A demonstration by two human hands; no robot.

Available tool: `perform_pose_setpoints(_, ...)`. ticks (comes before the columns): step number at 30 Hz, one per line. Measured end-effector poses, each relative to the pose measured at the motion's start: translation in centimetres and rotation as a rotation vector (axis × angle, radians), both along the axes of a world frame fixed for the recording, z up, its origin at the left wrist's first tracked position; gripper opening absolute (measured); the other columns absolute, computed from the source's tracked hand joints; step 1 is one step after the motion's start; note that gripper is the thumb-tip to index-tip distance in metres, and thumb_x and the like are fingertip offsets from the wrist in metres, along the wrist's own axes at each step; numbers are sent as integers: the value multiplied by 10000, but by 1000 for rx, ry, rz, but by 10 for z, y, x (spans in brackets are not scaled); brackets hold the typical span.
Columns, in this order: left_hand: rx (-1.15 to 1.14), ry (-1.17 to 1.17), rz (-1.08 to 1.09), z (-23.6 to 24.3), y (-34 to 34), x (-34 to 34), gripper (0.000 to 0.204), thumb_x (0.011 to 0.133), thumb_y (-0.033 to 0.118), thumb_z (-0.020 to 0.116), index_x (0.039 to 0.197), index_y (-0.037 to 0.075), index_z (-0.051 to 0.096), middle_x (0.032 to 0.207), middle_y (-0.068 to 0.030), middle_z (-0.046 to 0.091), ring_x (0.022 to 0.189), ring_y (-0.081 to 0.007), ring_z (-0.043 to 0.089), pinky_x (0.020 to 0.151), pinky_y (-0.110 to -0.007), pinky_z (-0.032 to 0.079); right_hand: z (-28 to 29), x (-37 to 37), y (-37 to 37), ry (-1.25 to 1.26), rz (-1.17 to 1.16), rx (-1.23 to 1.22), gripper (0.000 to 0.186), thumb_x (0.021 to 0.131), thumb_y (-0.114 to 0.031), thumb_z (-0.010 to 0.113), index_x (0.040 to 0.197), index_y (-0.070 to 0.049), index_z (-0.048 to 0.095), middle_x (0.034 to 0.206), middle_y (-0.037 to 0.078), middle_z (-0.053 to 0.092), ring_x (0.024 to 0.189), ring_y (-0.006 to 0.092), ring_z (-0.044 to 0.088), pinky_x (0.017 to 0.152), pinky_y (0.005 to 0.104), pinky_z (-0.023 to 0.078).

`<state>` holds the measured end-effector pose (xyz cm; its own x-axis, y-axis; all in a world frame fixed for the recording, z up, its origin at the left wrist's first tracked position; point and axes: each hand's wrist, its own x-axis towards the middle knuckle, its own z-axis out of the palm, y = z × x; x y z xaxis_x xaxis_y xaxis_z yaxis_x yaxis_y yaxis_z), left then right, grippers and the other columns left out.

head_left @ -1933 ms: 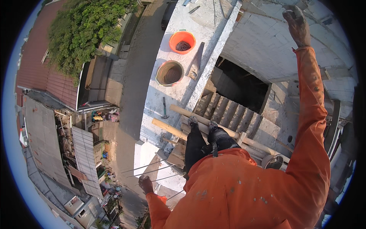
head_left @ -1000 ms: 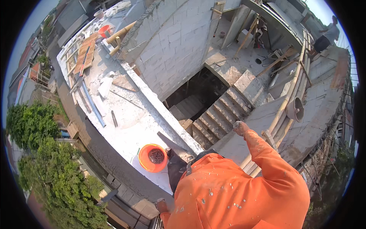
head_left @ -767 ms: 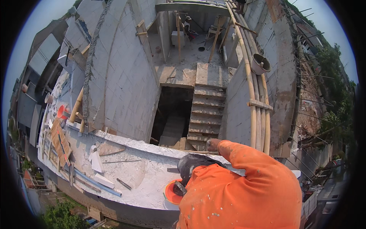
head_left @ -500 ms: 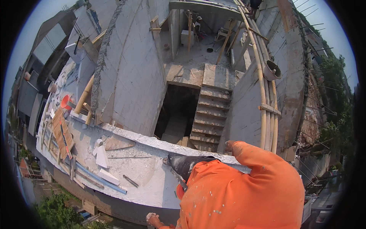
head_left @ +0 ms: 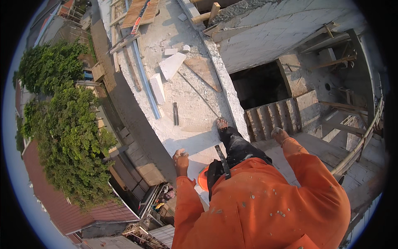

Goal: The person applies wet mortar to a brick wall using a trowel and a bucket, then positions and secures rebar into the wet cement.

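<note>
Left hand: out over the outer edge of the white ledge, fingers curled in; can't tell if they're closed on anything. Nearest item is the orange bucket, on the ledge just right of the left wrist, partly covered by the dark trousers.

Right hand: held out near the concrete steps, fingers bent; can't tell if the grip is fully together or around something. Dark opening sits beyond the steps.

One foot is on the ledge. Ahead of the left hand: dark slim metal tool lying flat, long white block beside it, blue-grey metal bar along the outer side. Triangular board lies near the inner curb, thin rod alongside.
</note>
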<state>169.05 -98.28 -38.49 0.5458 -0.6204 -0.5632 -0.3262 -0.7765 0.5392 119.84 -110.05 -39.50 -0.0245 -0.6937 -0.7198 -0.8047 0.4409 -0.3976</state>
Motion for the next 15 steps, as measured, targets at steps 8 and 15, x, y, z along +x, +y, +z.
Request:
perform_pose_setpoints(8, 167, 142, 92, -93, -16, 32, 186, 745, 167, 582, 836, 24, 658, 803, -160, 653, 753, -269, 639, 698, -352, 486, -7, 63, -20, -139, -110, 56, 222, 746, -209, 546, 887, -41, 577, 759, 88, 615, 719, 188, 605, 655, 303, 462)
perform_pose_setpoints(15, 218, 32, -323, -194, -226, 58, 195, 775, 210, 559, 839, 52, 653, 844, -154, 648, 820, -311, 619, 757, -384, 470, -48, 48, 92, -41, -594, 210, 177, 746, -150, 505, 856, -30, 573, 764, 89, 604, 621, 197, 615, 512, 292, 471)
